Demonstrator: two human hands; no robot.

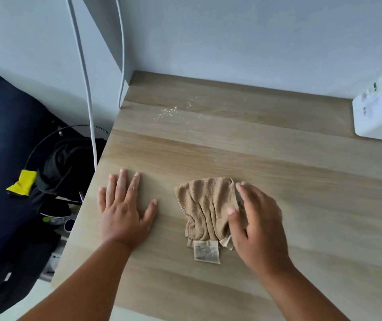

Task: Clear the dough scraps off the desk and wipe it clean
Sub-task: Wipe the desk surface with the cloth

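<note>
- The small tan terry-cloth towel [205, 207] lies bunched in soft ridges on the pale wood-grain table [301, 193], near the front edge and about midway across; a printed care label [206, 252] sticks out flat from its near hem.
- The right hand [258, 225] rests on the towel's right edge, fingers gently curved with the thumb laid over the fabric. Whether that grip is pinching the cloth or only pressing it down I cannot tell, as the fingers hide the far side.
- The left hand [125, 208] lies flat on the bare table just left of the towel, fingers spread and holding nothing; it looks to be bracing.
- The towel looks light, limp and a little grippy. I judge it will fold and drag rather than slide as one piece, so a flat palm across the middle should serve better than a pinch at one corner.
- A scatter of pale crumbs and smears [173, 112], probably dough residue, sits well apart towards the back left of the table. They look small and dry, likely to skitter off the edge if swept quickly.
- A white box with a wooden top [377, 110] stands at the back right, clear of the crumbs.
- A white cable [85, 77] hangs beside the table's left edge.
</note>
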